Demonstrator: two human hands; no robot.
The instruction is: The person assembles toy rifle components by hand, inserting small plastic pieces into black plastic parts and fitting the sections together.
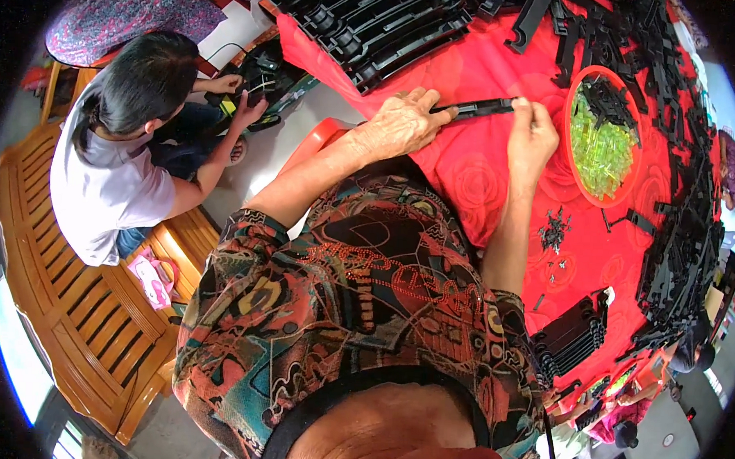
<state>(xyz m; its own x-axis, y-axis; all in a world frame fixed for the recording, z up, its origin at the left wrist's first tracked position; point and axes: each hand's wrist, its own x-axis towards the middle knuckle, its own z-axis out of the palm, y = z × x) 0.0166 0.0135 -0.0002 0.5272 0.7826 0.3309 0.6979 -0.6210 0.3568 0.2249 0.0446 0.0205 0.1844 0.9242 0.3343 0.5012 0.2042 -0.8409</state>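
Observation:
A narrow black plastic strip (483, 109) spans the space between my hands, just above the red tablecloth. My left hand (405, 123) grips its left end between thumb and fingers. At the other end, my right hand (532, 138) pinches the strip's tip. To the right of my right hand stands a round orange-rimmed bowl (569, 148) holding yellow-green translucent pieces (602, 154) and, at its far side, small black parts (609, 102). Beyond my left hand lie long black ribbed plastic parts (368, 33) in a row.
Heaps of black plastic pieces (683, 243) cover the table's right side. Tiny black bits (554, 231) lie nearer me, with a stack of black strips (572, 337) below. At left, another person (125, 153) sits on a slatted wooden bench (77, 299). A red stool (318, 137) stands beside the table.

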